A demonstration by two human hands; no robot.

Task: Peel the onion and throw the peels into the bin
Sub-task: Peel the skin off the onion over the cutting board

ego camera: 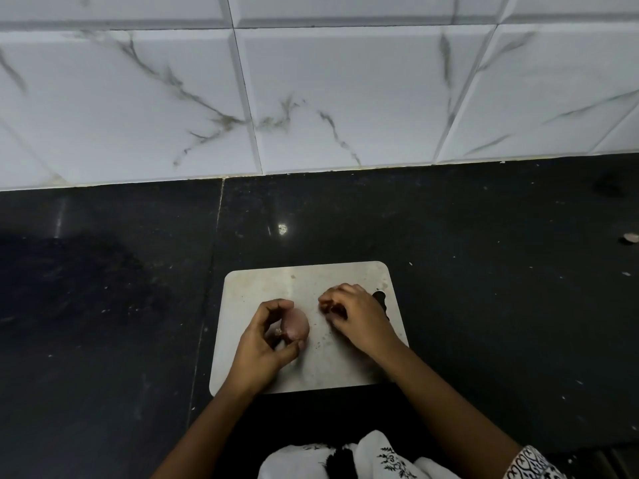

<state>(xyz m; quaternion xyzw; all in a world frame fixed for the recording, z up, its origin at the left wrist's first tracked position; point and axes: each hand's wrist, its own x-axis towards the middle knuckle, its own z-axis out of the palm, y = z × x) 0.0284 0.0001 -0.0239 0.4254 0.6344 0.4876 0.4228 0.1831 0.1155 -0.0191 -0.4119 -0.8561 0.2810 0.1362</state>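
Peeling nears its end: the left hand (268, 340) cups a pale, mostly bare onion (298, 326) over the cutting board (269, 281) while the right hand (352, 314) pinches small peel scraps (332, 308). No bin is in sight; disposal remains.

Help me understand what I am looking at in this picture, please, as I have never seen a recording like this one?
There is no machine here: a person wears a camera on the head, so the single picture looks forward and down at their own two bare hands. A pale cutting board lies on a dark countertop, with a white marbled tile wall behind. The left hand cups a pinkish onion over the board. The right hand is curled beside it, fingertips pinched together, perhaps on a bit of peel, though that is too small to tell. No bin is in view.
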